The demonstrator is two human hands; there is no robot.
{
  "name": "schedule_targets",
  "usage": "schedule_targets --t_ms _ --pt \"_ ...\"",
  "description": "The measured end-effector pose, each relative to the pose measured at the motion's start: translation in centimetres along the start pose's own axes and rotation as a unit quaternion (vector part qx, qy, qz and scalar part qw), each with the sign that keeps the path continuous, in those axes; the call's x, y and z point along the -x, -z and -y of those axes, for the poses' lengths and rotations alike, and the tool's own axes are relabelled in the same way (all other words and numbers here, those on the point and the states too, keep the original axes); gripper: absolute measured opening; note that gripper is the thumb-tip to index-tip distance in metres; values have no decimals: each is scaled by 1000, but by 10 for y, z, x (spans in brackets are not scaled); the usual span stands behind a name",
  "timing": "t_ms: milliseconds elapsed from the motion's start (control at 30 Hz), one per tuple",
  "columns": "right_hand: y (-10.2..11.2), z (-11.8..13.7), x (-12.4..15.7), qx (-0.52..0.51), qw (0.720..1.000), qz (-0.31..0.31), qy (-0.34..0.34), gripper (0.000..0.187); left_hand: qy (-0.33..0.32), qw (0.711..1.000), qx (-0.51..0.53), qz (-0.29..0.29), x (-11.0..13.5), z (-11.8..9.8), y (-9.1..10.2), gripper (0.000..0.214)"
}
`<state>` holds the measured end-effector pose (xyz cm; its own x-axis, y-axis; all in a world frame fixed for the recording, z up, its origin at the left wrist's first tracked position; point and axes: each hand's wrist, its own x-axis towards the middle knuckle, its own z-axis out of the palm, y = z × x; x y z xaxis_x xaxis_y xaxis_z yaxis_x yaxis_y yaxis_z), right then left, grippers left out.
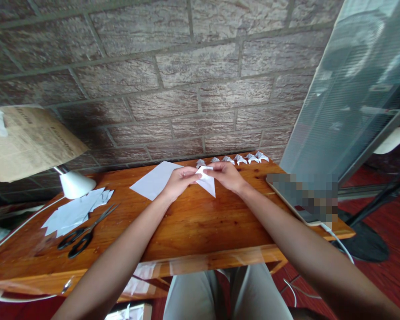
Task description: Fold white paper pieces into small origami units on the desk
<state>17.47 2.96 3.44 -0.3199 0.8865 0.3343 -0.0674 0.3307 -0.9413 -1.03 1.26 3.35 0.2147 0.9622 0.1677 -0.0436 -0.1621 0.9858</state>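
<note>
one held paper, six folded figures, one lamp

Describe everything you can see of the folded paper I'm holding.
The folded paper is plain white and thin-looking, its upper part brighter and apparently folded over, with a sharp point directed toward you. Your left hand pinches its left side, your right hand its upper right, fingers hiding some edges. It is held over the wooden table; whether its tip touches, I can't tell.
</note>
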Motion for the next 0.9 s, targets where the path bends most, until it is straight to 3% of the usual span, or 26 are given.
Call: schedule_targets --t_ms 167,333,700,900 --pt "1 -1 0 5 1000 22 -7 33 -20 999 -19 23 -2 3 2 35" --pt "-1 -3 0 -32 999 4 -20 41 -19 999 -23 37 -4 6 5 39" --pt "-11 0 5 -109 990 -11 -88 34 -47 998 -12 41 -4 10 -4 40" --pt "-18 0 6 -119 990 -35 -68 33 -74 997 -14 36 -2 8 -8 41"
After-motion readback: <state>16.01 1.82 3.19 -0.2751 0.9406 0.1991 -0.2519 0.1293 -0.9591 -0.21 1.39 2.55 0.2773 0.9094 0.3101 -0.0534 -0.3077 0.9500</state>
